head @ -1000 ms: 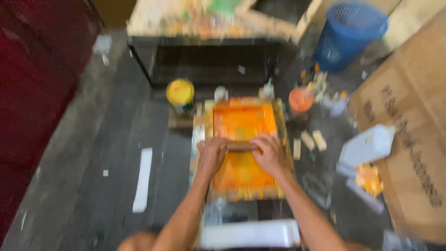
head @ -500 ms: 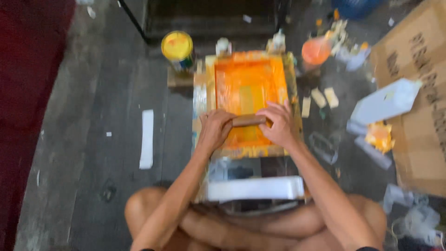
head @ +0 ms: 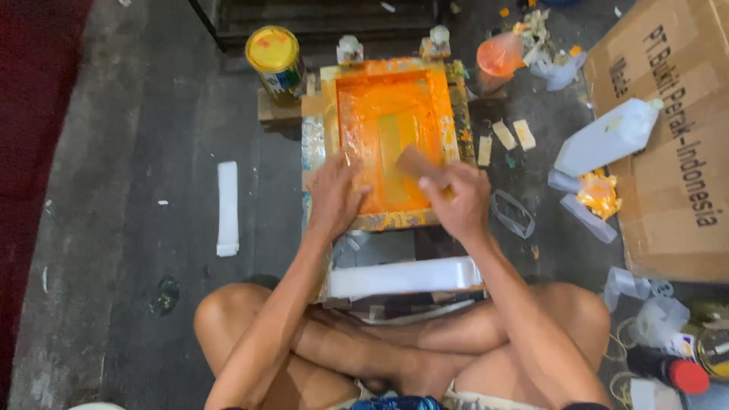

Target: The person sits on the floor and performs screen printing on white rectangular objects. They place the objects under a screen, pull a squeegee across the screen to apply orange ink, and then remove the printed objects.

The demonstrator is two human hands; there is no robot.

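I am sitting cross-legged on a dark, stained floor, looking down through the head camera at a wooden printing frame whose screen is flooded with orange ink; it is lying flat just ahead of my knees, with a long white block lying between it and my legs; a yellow-lidded tin is standing beside the frame's far left corner, a cup of orange ink is sitting off its far right corner, and a white strip is lying well apart on the left; on the right a white plastic jug is lying on its side against a large cardboard box, with scraps of paper scattered near it; my left hand is resting palm down on the frame's near left edge, fingers spread and loose, gripping nothing; my right hand is clenching around a wooden squeegee, which is tilting on the orange screen near the frame's right side.
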